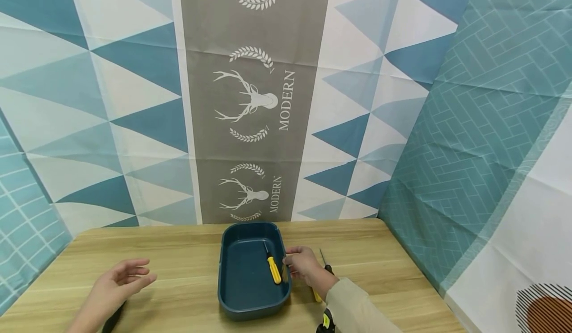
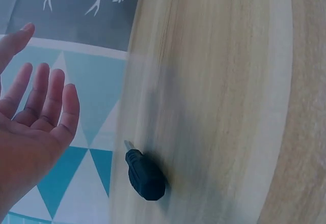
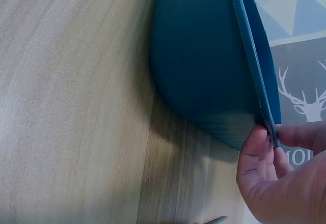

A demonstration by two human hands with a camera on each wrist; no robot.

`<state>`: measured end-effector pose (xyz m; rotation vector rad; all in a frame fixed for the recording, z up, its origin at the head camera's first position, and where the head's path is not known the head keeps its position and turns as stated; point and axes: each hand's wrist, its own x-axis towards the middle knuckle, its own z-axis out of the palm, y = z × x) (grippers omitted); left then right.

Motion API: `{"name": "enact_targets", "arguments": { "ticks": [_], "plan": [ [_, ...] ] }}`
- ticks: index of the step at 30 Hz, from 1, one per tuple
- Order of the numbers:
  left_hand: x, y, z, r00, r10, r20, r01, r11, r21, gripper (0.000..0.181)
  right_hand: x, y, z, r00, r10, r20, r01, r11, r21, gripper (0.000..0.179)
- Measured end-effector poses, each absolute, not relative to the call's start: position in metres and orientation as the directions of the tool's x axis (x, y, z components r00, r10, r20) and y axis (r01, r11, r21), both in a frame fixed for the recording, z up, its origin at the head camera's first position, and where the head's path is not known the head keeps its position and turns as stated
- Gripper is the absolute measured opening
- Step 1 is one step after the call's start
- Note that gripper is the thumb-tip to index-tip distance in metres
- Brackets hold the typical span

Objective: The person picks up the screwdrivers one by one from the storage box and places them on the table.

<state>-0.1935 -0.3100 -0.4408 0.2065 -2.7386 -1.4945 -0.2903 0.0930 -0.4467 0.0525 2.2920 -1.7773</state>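
A dark blue plastic bin [image 1: 250, 311] stands on the wooden table, and a screwdriver with a yellow handle [image 1: 274, 270] lies inside it. My right hand [image 1: 305, 265] pinches the bin's right rim between thumb and fingers. In the right wrist view the thumb is over the inner side of the rim [image 3: 249, 56] and the fingers are outside. My left hand [image 1: 120, 286] hovers left of the bin, fingers relaxed, holding nothing. Near it a screwdriver with a black handle [image 2: 145, 175] lies on the table, partly hidden by the left forearm in the head view.
Right of the bin lies another screwdriver [image 1: 328, 267], partly covered by my right wrist. A black and yellow handle [image 1: 328, 320] shows beside the right sleeve. Patterned cloth [image 1: 250, 124] hangs behind the wooden table [image 1: 178, 253] and along both sides.
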Motion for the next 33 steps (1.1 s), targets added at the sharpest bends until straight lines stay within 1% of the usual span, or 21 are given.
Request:
{"name": "enact_targets", "arguments": {
  "ticks": [8, 14, 27, 33],
  "plan": [
    [-0.197, -0.300, -0.441, -0.994, -0.107, -0.012, -0.066, 0.517, 0.853, 0.061, -0.289, 0.093, -0.445, -0.972, -0.125, -0.200, 0.162, 0.264, -0.951, 0.034],
    [-0.200, -0.290, -0.443, -0.995, -0.100, 0.022, -0.029, 0.479, 0.877, 0.057, -0.288, 0.094, -0.444, -0.971, -0.125, -0.203, 0.164, 0.265, -0.950, 0.034],
    [-0.208, -0.269, -0.443, -0.995, -0.084, 0.046, 0.003, 0.454, 0.891, 0.057, -0.288, 0.092, -0.444, -0.972, -0.116, -0.206, 0.168, 0.277, -0.946, 0.033],
    [-0.213, -0.257, -0.441, -0.996, -0.084, 0.028, -0.014, 0.458, 0.889, 0.061, -0.288, 0.093, -0.444, -0.972, -0.121, -0.201, 0.164, 0.267, -0.950, 0.034]
  ]
}}
